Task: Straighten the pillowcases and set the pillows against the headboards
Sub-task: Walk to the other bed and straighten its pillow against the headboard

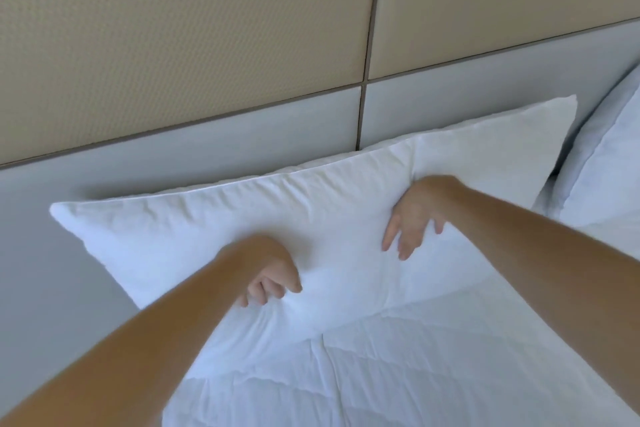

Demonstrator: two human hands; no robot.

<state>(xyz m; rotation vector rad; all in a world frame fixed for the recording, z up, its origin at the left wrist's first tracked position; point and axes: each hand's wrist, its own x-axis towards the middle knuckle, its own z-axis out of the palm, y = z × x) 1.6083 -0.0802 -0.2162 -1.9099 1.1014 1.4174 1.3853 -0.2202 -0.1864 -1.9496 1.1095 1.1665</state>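
Pillow (311, 218) — white, plump, its cotton case creased — lay tilted on the quilted white duvet (381, 374), its far edge against the grey padded headboard (207, 149). Left hand (273, 282) clenched a fold of pillowcase; right hand (414, 218) pressed down, fingers spread. Another pillow (609, 156) stood rightmost.

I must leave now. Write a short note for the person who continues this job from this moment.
Left hand: fingers curled, gripping the pillowcase at the lower edge of the pillow.
Right hand: fingers spread flat, pressing on the pillow.
The pillow leans against the headboard, tilted, still wrinkled. A second pillow stands at the right against the headboard.
Done: both pillows are at the headboard.
Left: smooth the wrinkles and square the near pillow.
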